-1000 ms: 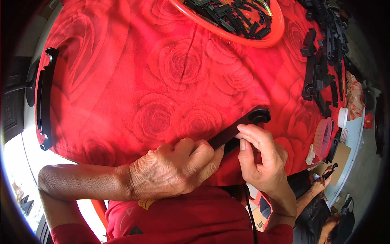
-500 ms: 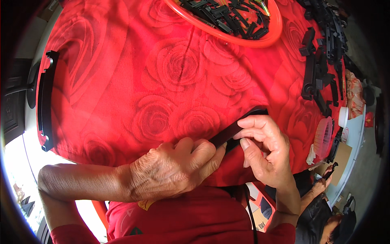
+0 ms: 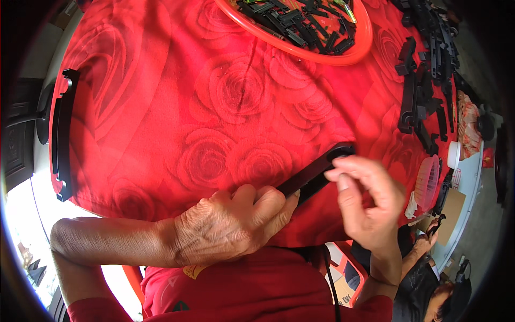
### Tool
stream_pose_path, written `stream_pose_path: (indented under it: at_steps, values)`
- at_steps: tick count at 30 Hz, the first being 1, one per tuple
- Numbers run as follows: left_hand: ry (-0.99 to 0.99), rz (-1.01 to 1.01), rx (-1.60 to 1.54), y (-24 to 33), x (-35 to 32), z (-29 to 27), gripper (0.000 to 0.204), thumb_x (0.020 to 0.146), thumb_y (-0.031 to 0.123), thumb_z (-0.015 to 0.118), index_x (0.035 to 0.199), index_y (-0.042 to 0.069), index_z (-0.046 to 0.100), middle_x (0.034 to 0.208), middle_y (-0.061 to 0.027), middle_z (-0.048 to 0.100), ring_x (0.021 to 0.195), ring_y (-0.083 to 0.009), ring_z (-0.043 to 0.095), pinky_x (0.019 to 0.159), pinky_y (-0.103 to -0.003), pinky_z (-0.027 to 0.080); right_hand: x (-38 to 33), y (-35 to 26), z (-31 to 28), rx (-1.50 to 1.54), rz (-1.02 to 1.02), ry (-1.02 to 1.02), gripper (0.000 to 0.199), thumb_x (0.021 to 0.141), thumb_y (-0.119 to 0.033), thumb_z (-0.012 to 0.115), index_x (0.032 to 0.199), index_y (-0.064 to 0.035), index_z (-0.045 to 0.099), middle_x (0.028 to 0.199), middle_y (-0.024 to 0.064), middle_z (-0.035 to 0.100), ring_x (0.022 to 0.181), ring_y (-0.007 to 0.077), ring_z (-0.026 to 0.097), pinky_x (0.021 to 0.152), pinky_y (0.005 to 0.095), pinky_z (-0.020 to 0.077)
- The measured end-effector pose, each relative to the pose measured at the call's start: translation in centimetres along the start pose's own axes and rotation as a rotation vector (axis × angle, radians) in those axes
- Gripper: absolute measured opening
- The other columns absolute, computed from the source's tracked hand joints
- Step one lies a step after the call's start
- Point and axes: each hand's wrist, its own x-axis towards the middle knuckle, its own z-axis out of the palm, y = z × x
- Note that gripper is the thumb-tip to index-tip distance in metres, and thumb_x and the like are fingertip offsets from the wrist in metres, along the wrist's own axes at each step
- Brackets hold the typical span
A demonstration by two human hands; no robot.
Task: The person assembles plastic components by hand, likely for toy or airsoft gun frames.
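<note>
A red, rose-printed tablecloth (image 3: pixel 134 129) spreads under my work. My left hand (image 3: pixel 228 231) is clamped around the near end of a black bar (image 3: pixel 306 176), which slants from my fist toward two o'clock. To work its far end well, I judge, I should keep this fist firm so the bar can't roll, and press lightly with the fingertips. My left wrist lies nearly level, knuckles up, forearm coming in from nine o'clock. My right hand (image 3: pixel 370 201) rises from five o'clock, thumb and forefinger close together beside the bar's far end; I can't tell whether they pinch anything. Farther out from my fist, another black bar (image 3: pixel 63 134) lies at ten, and an orange-red basin (image 3: pixel 343 58) of small black parts past twelve.
</note>
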Motion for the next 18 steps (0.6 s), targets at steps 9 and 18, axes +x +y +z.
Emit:
stream_pose_path:
  at_steps: [9, 18]
  values:
    - [-0.012, -0.008, 0.012, 0.2, -0.3, -0.3, 0.063, 0.081, 0.027, 0.072, 0.139, 0.003, 0.066, 0.089, -0.0047, 0.048, 0.061, -0.0112, 0.047, 0.038, -0.025, 0.039, 4.3, 2.1, -1.5, -0.185, -0.193, -0.360, 0.019, 0.076, -0.003, 0.081, 0.093, -0.0045, 0.072, 0.092, 0.0078, 0.068, 0.089, 0.0287, 0.064, 0.078, 0.0398, 0.0496]
    - [-0.046, 0.026, -0.009, 0.5, -1.1, -0.9, 0.060, 0.083, 0.020, 0.064, 0.142, 0.011, 0.066, 0.087, -0.0020, 0.043, 0.063, -0.0097, 0.044, 0.038, -0.023, 0.038, 1.0, 1.8, 0.0, 0.114, 0.052, -0.323, 0.016, 0.079, 0.005, 0.079, 0.091, -0.0029, 0.071, 0.091, 0.0068, 0.071, 0.086, 0.0204, 0.069, 0.078, 0.0337, 0.0504]
